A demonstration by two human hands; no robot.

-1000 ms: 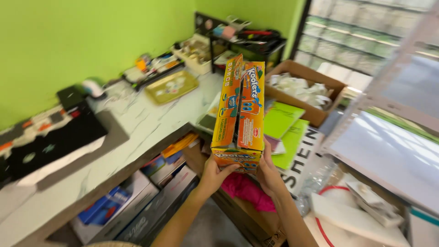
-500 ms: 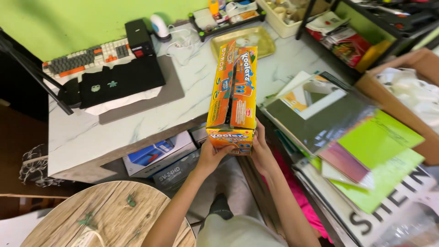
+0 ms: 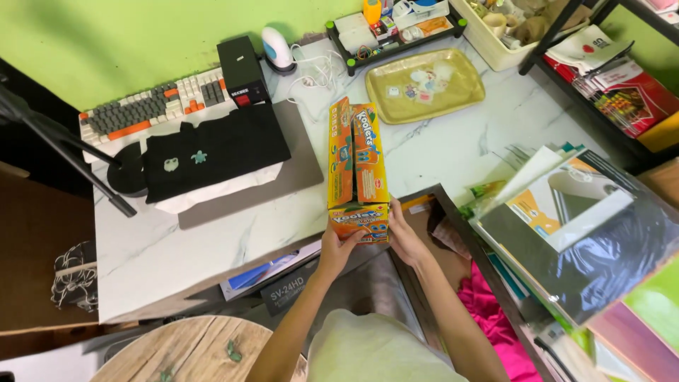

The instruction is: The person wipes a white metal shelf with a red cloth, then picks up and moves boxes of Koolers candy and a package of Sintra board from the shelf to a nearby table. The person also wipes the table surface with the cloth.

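While long orange carton [image 3: 356,170] is held only at near end, far end hangs unsupported over marble surface [image 3: 453,152] — droop or tip judged likely if grip loosens. Left hand [image 3: 338,247] closed on carton's lower left corner; right hand [image 3: 406,239] wrapped on lower right edge. Black cloth [image 3: 212,152] just left, gold tray [image 3: 424,85] beyond; could be knocked if carton swings. Keyboard [image 3: 152,106] well apart, risk judged slight.
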